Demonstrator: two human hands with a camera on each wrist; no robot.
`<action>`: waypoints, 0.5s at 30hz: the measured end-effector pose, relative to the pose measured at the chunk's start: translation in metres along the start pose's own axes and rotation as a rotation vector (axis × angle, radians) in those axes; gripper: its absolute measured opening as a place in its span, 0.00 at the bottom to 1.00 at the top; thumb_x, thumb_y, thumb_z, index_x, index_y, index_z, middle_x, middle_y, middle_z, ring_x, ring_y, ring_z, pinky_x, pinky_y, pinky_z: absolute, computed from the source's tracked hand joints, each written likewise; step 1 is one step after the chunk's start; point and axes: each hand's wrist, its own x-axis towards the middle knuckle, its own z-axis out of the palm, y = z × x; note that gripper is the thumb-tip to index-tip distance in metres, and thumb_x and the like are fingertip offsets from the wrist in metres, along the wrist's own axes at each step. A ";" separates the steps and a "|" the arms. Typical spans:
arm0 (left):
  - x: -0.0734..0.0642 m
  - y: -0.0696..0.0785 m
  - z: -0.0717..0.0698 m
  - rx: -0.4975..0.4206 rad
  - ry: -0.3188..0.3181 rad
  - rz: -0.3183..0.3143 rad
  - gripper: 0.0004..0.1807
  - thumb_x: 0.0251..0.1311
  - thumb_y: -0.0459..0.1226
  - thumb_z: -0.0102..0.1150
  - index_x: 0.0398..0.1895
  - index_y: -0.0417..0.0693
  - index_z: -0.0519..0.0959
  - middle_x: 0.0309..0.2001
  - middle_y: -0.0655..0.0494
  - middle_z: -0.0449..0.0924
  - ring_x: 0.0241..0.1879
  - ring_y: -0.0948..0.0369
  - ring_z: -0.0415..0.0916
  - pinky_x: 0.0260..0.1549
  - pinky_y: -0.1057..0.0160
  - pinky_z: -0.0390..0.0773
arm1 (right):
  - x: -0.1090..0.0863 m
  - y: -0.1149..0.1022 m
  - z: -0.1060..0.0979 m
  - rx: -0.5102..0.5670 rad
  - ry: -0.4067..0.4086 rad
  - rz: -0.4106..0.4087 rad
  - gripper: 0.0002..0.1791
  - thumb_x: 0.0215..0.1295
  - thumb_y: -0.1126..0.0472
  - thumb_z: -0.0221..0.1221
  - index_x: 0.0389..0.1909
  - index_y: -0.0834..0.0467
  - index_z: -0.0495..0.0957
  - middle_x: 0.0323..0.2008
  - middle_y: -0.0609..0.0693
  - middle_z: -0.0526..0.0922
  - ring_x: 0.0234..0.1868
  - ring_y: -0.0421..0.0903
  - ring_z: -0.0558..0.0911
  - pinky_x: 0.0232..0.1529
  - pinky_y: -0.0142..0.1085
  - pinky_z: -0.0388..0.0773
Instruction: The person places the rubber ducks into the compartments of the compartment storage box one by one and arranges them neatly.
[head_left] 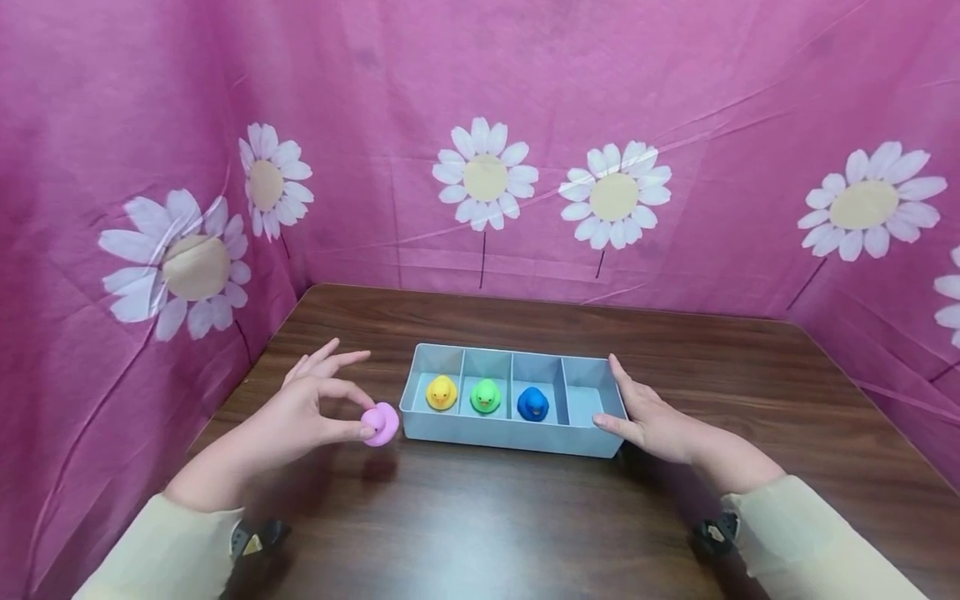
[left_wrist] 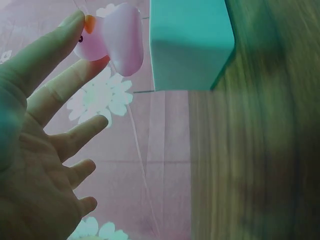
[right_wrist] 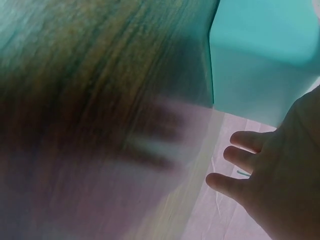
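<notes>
My left hand (head_left: 311, 408) pinches a pink toy duck (head_left: 382, 425) between thumb and index finger, its other fingers spread. The duck (left_wrist: 122, 40) is just left of a pale blue divided box (head_left: 510, 435), a little above the table. In the box a yellow duck (head_left: 442, 393), a green duck (head_left: 485, 397) and a blue duck (head_left: 533, 404) sit in separate compartments; the rightmost compartment (head_left: 588, 398) holds none. My right hand (head_left: 656, 421) holds the box's right end, thumb over the front corner and index finger at the back corner. Its remaining fingers (right_wrist: 227, 185) extend free.
The box stands on a dark wood-grain table (head_left: 450, 517). Behind and beside the table hangs a pink cloth (head_left: 562, 83) printed with large white daisies. Dark bands with devices (head_left: 258, 537) are on both wrists, by the pale sleeves.
</notes>
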 end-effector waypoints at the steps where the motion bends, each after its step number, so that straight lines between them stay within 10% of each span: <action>1: 0.002 0.001 0.001 -0.002 -0.005 0.002 0.10 0.45 0.45 0.80 0.31 0.66 0.87 0.67 0.46 0.68 0.74 0.40 0.38 0.63 0.29 0.31 | 0.000 0.000 0.000 -0.001 0.000 0.000 0.54 0.71 0.39 0.53 0.77 0.56 0.25 0.76 0.68 0.38 0.72 0.71 0.44 0.64 0.70 0.47; 15: 0.027 0.021 0.012 -0.012 -0.033 0.070 0.07 0.49 0.46 0.77 0.31 0.64 0.87 0.68 0.48 0.68 0.75 0.42 0.38 0.64 0.31 0.31 | -0.003 0.001 0.000 0.047 -0.003 0.001 0.54 0.72 0.39 0.52 0.77 0.54 0.25 0.77 0.65 0.35 0.73 0.70 0.42 0.65 0.70 0.44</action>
